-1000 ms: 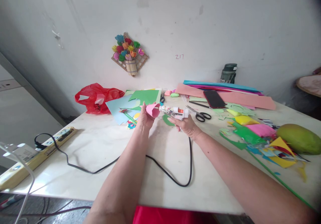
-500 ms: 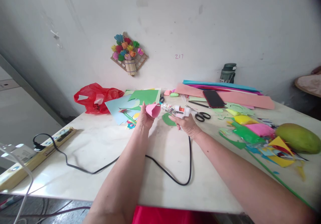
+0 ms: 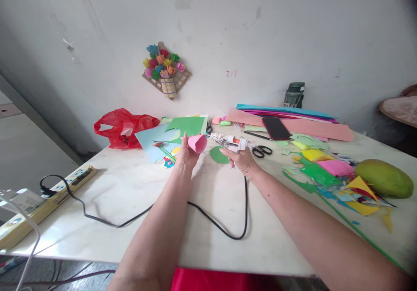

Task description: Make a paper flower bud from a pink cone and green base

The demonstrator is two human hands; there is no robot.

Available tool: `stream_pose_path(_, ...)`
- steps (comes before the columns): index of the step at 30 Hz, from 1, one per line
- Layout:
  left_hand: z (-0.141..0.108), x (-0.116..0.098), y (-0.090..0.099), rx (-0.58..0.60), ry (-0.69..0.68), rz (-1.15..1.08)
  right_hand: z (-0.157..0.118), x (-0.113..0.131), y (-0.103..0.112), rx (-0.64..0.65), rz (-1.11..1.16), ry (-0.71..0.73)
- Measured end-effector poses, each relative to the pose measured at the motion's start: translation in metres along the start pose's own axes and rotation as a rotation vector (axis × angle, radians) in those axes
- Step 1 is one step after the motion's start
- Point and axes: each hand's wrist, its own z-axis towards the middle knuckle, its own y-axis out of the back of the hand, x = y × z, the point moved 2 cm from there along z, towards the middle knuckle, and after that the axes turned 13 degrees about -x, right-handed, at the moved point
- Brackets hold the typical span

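A rolled pink paper cone (image 3: 197, 143) is held in my left hand (image 3: 186, 155), its wide end facing to the right and toward me. My right hand (image 3: 243, 161) grips a hot glue gun (image 3: 237, 142) with a white body and a patterned front part. The gun's nozzle points left and lies close to the cone's edge; whether they touch is hard to tell. Below the gun a round piece of green paper (image 3: 219, 155) lies on the table. From the gun's handle a black cord (image 3: 239, 238) loops across the tabletop toward the left.
A power strip (image 3: 67, 186) lies at the left edge. Behind it sits a red plastic bag (image 3: 125, 130). Scissors (image 3: 262, 151), a phone (image 3: 276, 128) and paper sheets (image 3: 312, 127) lie to the right, with clay packets (image 3: 335, 168), paper scraps and a mango (image 3: 383, 179) further along.
The glue gun's nozzle has drawn slightly away from the cone's rim, and the cone has turned a little in my left hand. The whole view has shifted slightly.
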Motion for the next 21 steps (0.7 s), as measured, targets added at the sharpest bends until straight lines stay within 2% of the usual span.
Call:
stream_pose_path(6,-0.003,-0.012,0.0,-0.008,0.033,-0.094,0.0,-0.003,0.001,-0.047,-0.01,-0.034)
stream_pose_path(9,-0.004,-0.038,0.002,-0.008,-0.026,-0.186,0.001,-0.008,-0.002,-0.052,-0.021,-0.071)
stream_pose_path(12,-0.007,-0.078,0.001,-0.027,-0.128,-0.202,0.004,-0.013,-0.015,0.025,-0.162,-0.095)
stream_pose_path(14,-0.012,-0.108,-0.002,-0.038,-0.176,-0.184,0.004,-0.012,-0.03,0.106,-0.347,-0.025)
stream_pose_path(17,-0.022,-0.15,-0.01,-0.058,-0.252,-0.179,0.002,-0.003,-0.062,0.232,-0.6,0.176)
stream_pose_path(19,-0.028,-0.17,-0.015,-0.075,-0.29,-0.167,-0.002,0.002,-0.092,0.338,-0.686,0.237)
stream_pose_path(21,-0.033,-0.182,-0.02,-0.084,-0.355,-0.134,-0.012,0.007,-0.128,0.519,-0.67,0.285)
